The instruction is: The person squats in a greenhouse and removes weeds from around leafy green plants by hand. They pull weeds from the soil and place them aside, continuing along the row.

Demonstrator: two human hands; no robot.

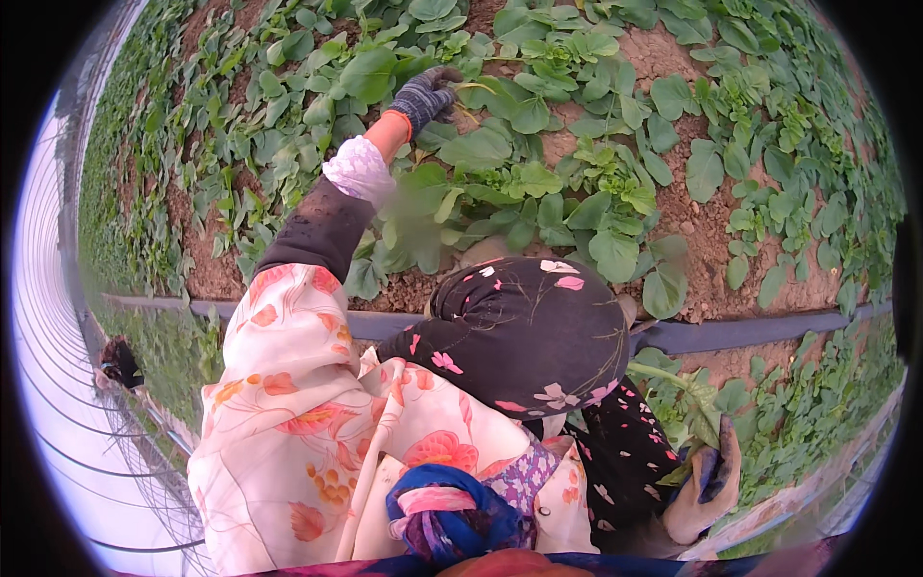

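My left hand (427, 97) wears a grey and navy knit glove with an orange cuff. It reaches far forward into a bed of leafy green plants (533, 115). Thin yellowed stalks (476, 88) stick out from between its curled fingers, which partly hide them. Low on the right, beside my leg in black flowered trousers (627, 454), is my right hand (710, 487), its glove beige and dark blue. A limp green leaf (701, 411) with a pale stalk passes between its thumb and fingers. The right forearm is hidden.
A dark plastic strip (721, 335) runs across the bed, under my bent knee (533, 332). More greens (793, 418) grow on its near side. Bare brown soil (656, 58) shows between plants. Another person (121, 363) is at the far left, near the hooped tunnel wall (72, 447).
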